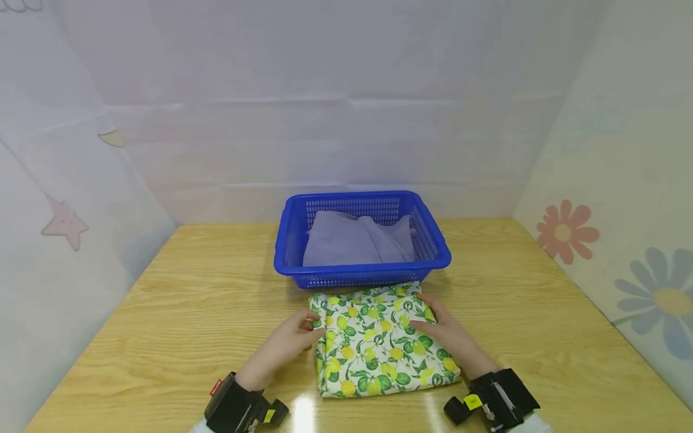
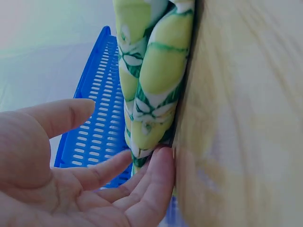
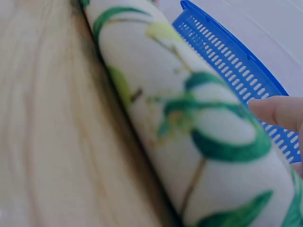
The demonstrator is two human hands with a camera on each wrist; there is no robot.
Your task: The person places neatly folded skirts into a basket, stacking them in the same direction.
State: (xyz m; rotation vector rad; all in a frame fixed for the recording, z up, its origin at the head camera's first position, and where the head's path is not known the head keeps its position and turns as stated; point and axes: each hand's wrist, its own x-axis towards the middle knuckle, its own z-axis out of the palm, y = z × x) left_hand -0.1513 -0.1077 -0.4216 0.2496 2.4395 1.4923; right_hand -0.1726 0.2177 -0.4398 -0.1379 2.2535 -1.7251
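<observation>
A folded cloth printed with lemons and green leaves [image 1: 379, 343] lies flat on the wooden table, just in front of a blue basket [image 1: 361, 273]. At its left edge is my left hand [image 1: 289, 340]. In the left wrist view, the fingertips [image 2: 163, 163] touch the lower edge of the folded layers, while the thumb stays apart from the cloth. My right hand [image 1: 446, 331] rests against the right edge, fingers stretched forward and thumb over the top. In the right wrist view the cloth's thick fold [image 3: 189, 113] fills the middle, and most of that hand is out of frame.
Inside the basket lies a greyish-lavender folded cloth [image 1: 346, 240]. The wooden table [image 1: 206, 300] extends to both sides. Pale printed sheets [image 1: 346, 108] stand behind it and along its left and right edges.
</observation>
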